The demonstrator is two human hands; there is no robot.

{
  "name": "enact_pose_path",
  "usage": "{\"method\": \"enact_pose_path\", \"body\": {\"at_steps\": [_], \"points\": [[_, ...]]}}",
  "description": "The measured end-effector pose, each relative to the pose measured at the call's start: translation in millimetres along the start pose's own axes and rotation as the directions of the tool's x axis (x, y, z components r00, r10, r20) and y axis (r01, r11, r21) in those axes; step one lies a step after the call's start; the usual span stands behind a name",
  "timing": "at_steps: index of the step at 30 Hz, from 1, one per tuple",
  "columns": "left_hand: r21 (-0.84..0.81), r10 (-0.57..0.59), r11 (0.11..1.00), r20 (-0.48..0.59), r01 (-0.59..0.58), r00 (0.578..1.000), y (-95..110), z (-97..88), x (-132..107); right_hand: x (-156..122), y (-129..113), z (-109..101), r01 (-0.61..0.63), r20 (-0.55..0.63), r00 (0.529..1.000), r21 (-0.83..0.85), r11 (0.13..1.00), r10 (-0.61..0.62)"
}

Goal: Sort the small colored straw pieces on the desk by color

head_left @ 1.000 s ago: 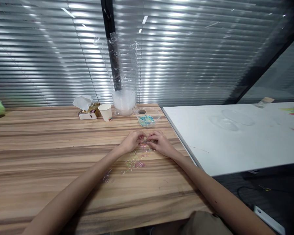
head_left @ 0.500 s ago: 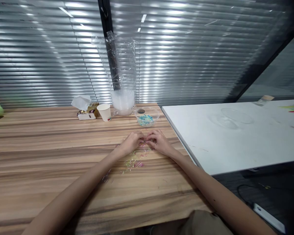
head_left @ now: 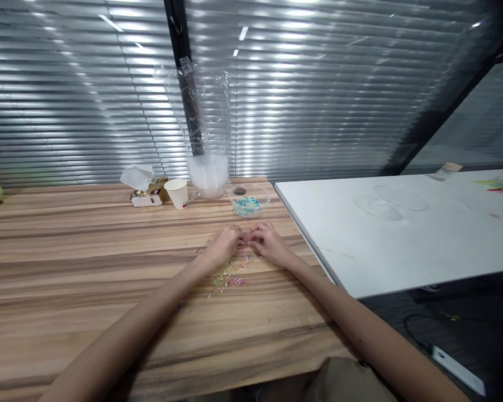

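Where both hands meet on the desk, their fingertips touch over a scatter of small coloured bits.

With fingers curled in narrow, the left hand [head_left: 223, 245] and right hand [head_left: 270, 244] rest on the wooden desk [head_left: 67, 268], tips together at the far edge of the bits [head_left: 228, 277]; whether a bit is pinched between them is too small to tell. Most bits lie loose just nearer than the hands, between the forearms. Beyond the hands stands a clear bowl [head_left: 260, 190] with blue bits in it, nothing lying between. Left of it, by the blinds, are a stack of clear bowls [head_left: 208, 176] in a plastic sleeve, a paper cup [head_left: 178, 193] and a tissue box [head_left: 145, 190]. A white table [head_left: 402, 240] adjoins the desk on the right.
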State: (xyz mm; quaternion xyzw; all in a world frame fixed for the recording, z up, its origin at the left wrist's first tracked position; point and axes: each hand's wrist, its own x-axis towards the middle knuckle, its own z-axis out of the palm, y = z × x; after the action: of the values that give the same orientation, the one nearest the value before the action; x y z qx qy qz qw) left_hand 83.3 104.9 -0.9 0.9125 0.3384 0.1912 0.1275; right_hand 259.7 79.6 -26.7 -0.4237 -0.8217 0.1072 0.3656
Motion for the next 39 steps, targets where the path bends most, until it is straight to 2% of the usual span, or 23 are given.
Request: {"method": "enact_pose_path", "body": {"at_steps": [5,12,17,21,23,27,30,32,36,39], "points": [[0.126,0.001,0.992,0.021,-0.003,1.000,1.6,0.1,-0.2,0.5,-2.4,2.3,0.029,0.002,1.000,-0.016,0.999,-0.029],[0.125,-0.004,0.992,-0.006,0.005,1.000,-3.0,4.0,-1.8,0.4,-1.7,4.8,0.055,0.008,0.998,-0.057,0.997,-0.055],[-0.007,0.005,1.000,-0.060,-0.005,0.998,-8.5,2.5,0.3,-1.3,0.8,5.6,0.023,-0.095,0.995,-0.040,0.999,-0.027],[-0.220,-0.086,0.974,-0.175,0.047,0.981,-5.0,-16.3,-1.6,-2.2,2.4,4.9,-0.032,-0.198,0.980,0.005,0.999,0.032],[-0.320,-0.148,0.944,-0.187,0.083,0.971,-4.0,-28.6,-10.2,-2.4,1.6,4.1,-0.033,-0.222,0.975,0.007,0.999,0.034],[-0.378,-0.251,0.904,-0.088,0.201,0.964,-11.6,-49.0,-45.7,-3.1,-0.7,2.7,-0.016,-0.241,0.970,0.015,1.000,0.019],[-0.375,-0.293,0.892,-0.051,0.253,0.955,-22.4,-59.1,-76.8,-4.3,-1.7,0.9,0.005,-0.245,0.969,0.020,1.000,0.000],[-0.442,-0.292,0.855,0.019,0.271,0.956,-28.1,-63.6,-92.4,-5.2,-4.5,-1.3,0.027,-0.247,0.969,0.027,0.999,-0.019],[-0.545,-0.235,0.776,0.215,0.316,0.948,-31.3,-69.4,-105.3,-6.1,-25.9,-4.2,0.061,-0.251,0.967,0.099,0.993,-0.034],[-0.511,-0.224,0.792,0.269,0.335,0.937,-29.2,-73.0,-106.4,-7.4,-56.5,2.5,0.068,-0.194,0.980,0.181,0.981,-0.032]]}}
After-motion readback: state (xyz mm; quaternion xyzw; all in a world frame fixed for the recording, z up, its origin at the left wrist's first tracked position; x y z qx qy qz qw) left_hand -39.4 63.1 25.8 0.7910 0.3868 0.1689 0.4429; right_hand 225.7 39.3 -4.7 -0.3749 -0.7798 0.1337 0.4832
